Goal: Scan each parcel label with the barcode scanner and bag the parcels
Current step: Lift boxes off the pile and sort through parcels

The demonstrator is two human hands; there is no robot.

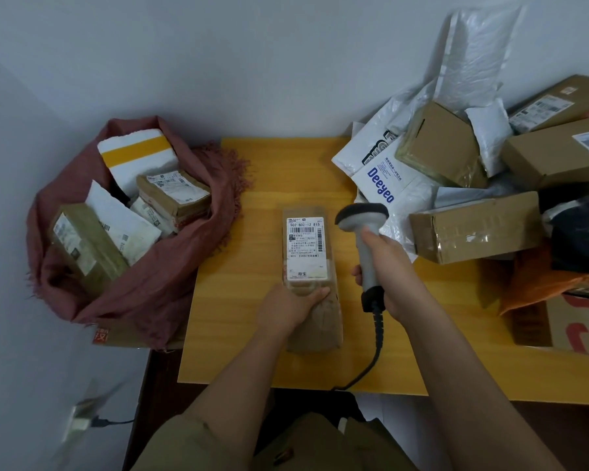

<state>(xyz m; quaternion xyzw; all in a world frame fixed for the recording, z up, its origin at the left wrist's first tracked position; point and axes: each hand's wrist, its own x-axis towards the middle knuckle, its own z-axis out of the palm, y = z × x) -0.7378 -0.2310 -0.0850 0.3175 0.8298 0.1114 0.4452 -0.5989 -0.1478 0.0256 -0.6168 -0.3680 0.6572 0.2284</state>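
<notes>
Matt cardboard parcel (glossy tape bands), smooth wooden table, frayed cloth bag.

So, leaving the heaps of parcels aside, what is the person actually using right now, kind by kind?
Barcode scanner, in the right hand: 1
Brown parcel, held by the left hand: 1
Red cloth bag: 1
Total: 3

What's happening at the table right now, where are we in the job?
A person is mid-scan. The left hand holds a long brown parcel flat on the yellow table, label facing up. The right hand grips the barcode scanner, its head beside the label. The red cloth bag on the left already holds several parcels; a pile of boxes and mailers waits on the right.
</notes>
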